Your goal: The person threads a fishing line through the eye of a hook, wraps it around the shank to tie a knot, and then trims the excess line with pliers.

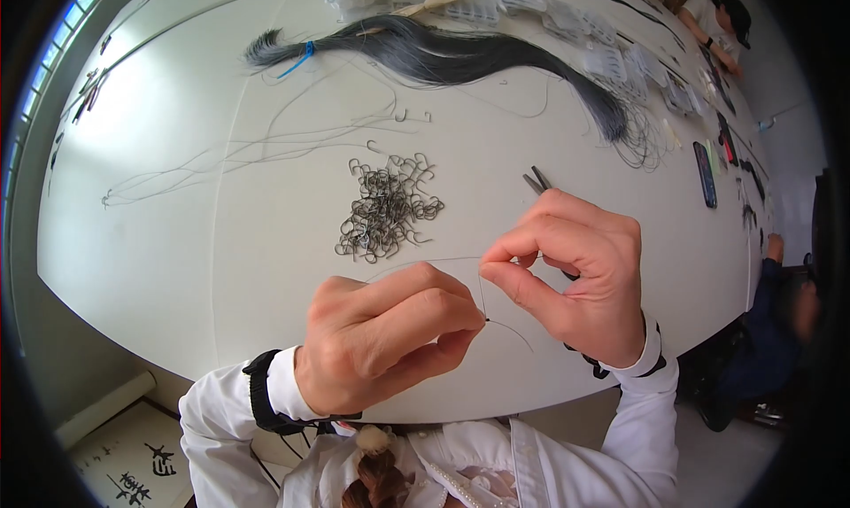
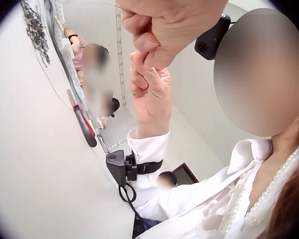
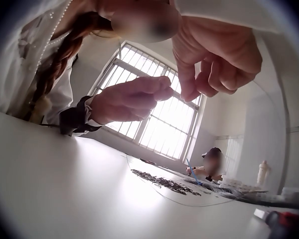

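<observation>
In the head view the left hand point(image 1: 390, 335) pinches a small dark hook end point(image 1: 486, 319) between thumb and fingers, most of it hidden. A thin line runs up from it to the right hand point(image 1: 575, 273), whose thumb and index finger pinch that line. A loose tail of line point(image 1: 513, 330) curves away below. The fingertips of the two hands are slightly apart. Beyond them lies a pile of dark metal hooks point(image 1: 382, 209). Both hands also show, raised above the table, in the right wrist view, left hand point(image 3: 127, 101) and right hand point(image 3: 217, 55).
Pliers point(image 1: 537, 180) lie partly behind the right hand. A long bundle of dark strands point(image 1: 443, 52) crosses the far table, before clear plastic boxes point(image 1: 611, 65). Loose pale lines point(image 1: 257, 145) spread at the left. A phone point(image 1: 705, 175) lies at the right; other people sit beyond.
</observation>
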`<action>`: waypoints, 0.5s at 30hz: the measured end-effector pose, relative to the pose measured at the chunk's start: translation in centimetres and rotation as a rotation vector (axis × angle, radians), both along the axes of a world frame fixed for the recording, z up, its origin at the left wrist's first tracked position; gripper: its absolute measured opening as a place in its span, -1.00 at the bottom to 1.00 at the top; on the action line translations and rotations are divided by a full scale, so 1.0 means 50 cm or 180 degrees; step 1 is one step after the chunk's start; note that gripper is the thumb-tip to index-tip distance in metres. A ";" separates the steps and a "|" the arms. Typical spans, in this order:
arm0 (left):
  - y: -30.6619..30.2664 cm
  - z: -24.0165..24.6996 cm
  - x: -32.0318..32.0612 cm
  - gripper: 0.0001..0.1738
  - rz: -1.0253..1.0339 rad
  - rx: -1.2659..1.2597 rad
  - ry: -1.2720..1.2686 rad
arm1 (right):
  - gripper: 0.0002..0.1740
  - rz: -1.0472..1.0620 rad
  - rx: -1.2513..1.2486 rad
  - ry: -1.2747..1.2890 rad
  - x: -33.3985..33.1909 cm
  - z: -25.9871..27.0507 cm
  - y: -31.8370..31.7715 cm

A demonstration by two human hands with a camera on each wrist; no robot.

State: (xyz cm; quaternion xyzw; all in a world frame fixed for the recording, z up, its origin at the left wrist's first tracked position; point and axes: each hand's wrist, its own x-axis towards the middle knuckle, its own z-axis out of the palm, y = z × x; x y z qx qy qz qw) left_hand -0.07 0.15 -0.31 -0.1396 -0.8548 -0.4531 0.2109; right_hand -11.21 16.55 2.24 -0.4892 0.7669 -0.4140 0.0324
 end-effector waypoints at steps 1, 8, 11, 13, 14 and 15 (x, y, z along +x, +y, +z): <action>0.000 0.000 0.000 -0.73 0.0022 0.0072 0.0027 | -0.86 0.0038 0.0133 -0.0491 0.000 0.000 -0.001; 0.001 0.012 0.005 -0.76 0.0241 0.0290 -0.0091 | -0.94 0.0368 0.0459 -0.2009 -0.001 -0.020 -0.002; 0.002 0.009 0.005 -0.78 0.0320 0.0590 -0.0319 | -0.94 0.0442 0.0444 -0.2375 0.005 -0.020 -0.004; 0.001 0.003 0.005 -0.80 0.0515 0.0778 -0.0317 | -0.93 0.0427 0.0539 -0.2107 0.014 -0.007 -0.007; 0.002 0.004 0.006 -0.80 0.0540 0.0783 -0.0304 | -0.93 0.0451 0.0550 -0.2096 0.018 -0.009 -0.008; 0.003 0.005 0.007 -0.81 0.0680 0.0763 -0.0354 | -0.92 0.0421 0.0361 -0.1768 0.024 -0.015 -0.007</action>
